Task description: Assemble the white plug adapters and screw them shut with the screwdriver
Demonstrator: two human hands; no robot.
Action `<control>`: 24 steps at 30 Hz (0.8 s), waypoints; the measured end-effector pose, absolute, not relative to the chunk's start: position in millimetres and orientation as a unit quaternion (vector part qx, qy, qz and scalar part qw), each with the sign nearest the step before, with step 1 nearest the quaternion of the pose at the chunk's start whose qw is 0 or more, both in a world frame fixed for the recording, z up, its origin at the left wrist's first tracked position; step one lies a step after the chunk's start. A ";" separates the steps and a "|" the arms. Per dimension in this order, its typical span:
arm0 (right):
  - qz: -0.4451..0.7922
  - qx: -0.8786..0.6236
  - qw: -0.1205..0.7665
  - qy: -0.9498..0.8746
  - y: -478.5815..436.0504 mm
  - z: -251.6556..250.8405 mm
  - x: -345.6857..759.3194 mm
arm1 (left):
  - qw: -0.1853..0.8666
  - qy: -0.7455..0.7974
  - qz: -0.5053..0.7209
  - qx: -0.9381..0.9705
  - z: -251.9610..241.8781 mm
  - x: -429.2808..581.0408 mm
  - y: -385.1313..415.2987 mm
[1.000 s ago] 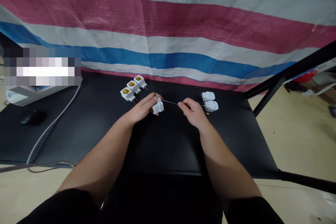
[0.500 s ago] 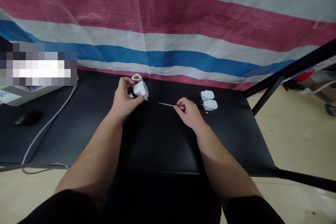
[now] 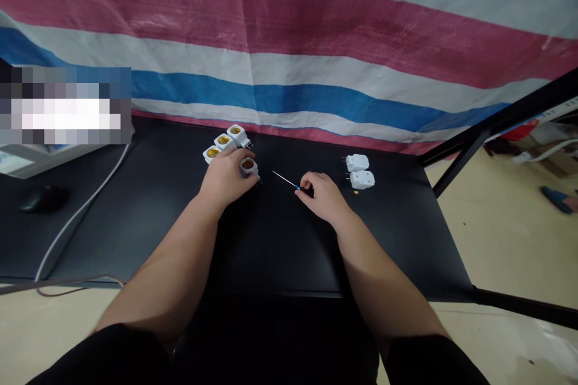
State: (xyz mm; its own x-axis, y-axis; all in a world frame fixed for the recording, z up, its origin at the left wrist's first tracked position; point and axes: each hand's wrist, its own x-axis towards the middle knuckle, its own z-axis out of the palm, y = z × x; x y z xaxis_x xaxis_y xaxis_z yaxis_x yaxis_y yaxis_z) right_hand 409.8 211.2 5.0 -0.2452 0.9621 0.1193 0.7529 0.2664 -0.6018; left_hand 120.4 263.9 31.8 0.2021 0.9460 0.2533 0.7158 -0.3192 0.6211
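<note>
My left hand (image 3: 229, 174) is closed around a white plug-in lamp socket (image 3: 248, 165), its round brass-coloured opening facing up and its prongs pointing right. Just beyond it stand three like sockets: a far one (image 3: 236, 132), a middle one (image 3: 224, 142) and a near one (image 3: 211, 155) partly hidden by my fingers. My right hand (image 3: 320, 194) grips a screwdriver (image 3: 285, 180) by its dark handle, the thin metal shaft pointing left toward the held socket. The screwdriver's tip is apart from the socket.
Two white plug pieces (image 3: 362, 179) lie to the right on the black table (image 3: 280, 252), prongs leftward, beside a tiny yellow bit (image 3: 356, 192). At the left are a black mouse (image 3: 44, 198) and a white cable (image 3: 85, 210). A striped sheet (image 3: 293, 24) hangs behind.
My left hand has lowered slightly rightward and its socket is turned so the brass opening shows. More sockets behind it are visible. The screwdriver has tilted slightly and its handle has rolled.
</note>
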 end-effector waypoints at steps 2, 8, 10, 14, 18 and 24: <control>0.217 -0.564 0.238 -0.760 211.4 4.5 410.2 | 0.178 0.558 0.301 0.753 30.6 120.4 263.8; 0.219 -0.558 0.236 -0.765 210.7 5.3 411.0 | 0.146 0.548 0.285 0.773 27.1 118.9 264.4; 0.221 -0.556 0.234 -0.766 210.3 6.6 411.3 | 0.138 0.545 0.287 0.775 26.0 119.0 264.8; 0.233 -0.559 0.226 -0.763 210.0 9.8 412.5 | 0.139 0.545 0.290 0.774 25.7 119.6 265.5; 0.246 -0.559 0.227 -0.759 210.2 11.7 414.2 | 0.171 0.553 0.296 0.760 29.1 119.1 265.3; 0.247 -0.561 0.227 -0.757 210.7 11.9 415.4 | 0.248 0.546 0.419 0.682 39.5 120.7 263.8</control>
State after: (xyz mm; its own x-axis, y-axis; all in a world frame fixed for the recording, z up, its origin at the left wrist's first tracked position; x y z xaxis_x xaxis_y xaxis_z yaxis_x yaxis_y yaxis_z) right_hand 415.4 210.7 11.9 -0.2676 0.9612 0.0670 0.7363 0.2489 -0.6292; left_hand 120.7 263.8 39.5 0.0523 0.9524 0.3004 0.5361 -0.2805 0.7962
